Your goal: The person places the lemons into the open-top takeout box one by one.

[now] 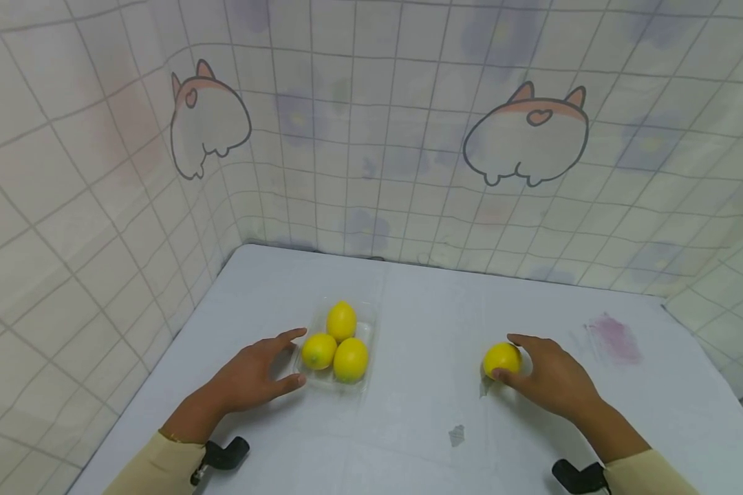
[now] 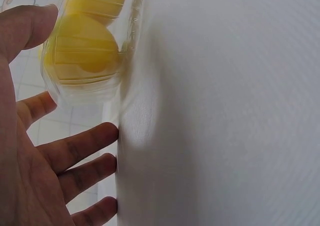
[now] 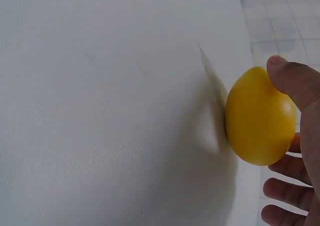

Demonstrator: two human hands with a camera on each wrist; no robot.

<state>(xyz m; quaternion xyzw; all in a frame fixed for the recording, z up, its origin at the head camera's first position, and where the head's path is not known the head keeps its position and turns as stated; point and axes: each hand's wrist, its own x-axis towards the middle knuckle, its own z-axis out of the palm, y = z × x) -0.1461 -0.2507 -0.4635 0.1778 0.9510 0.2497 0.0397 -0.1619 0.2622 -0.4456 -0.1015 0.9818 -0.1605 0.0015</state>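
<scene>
Three yellow lemons lie together in a clear plastic tray (image 1: 367, 330) at the left of the table; the nearest lemon (image 1: 350, 360) is at its front. My left hand (image 1: 251, 372) is beside the tray's left side, thumb and fingers spread apart. In the left wrist view the thumb overlaps the tray's wall, and the other fingertips are down at the table surface. Farther right, a single lemon (image 3: 260, 117) rests on the table. My right hand (image 1: 554, 377) holds it between the thumb and the fingers, the thumb on its near side.
The white table (image 1: 421, 426) ends at a hanging checked cloth (image 1: 371, 151) with cartoon animals. A grey patch (image 1: 456, 435) marks the table between the hands, and a pink stain (image 1: 616, 338) lies at the right. Black wrist mounts (image 1: 225, 454) are on both sleeves.
</scene>
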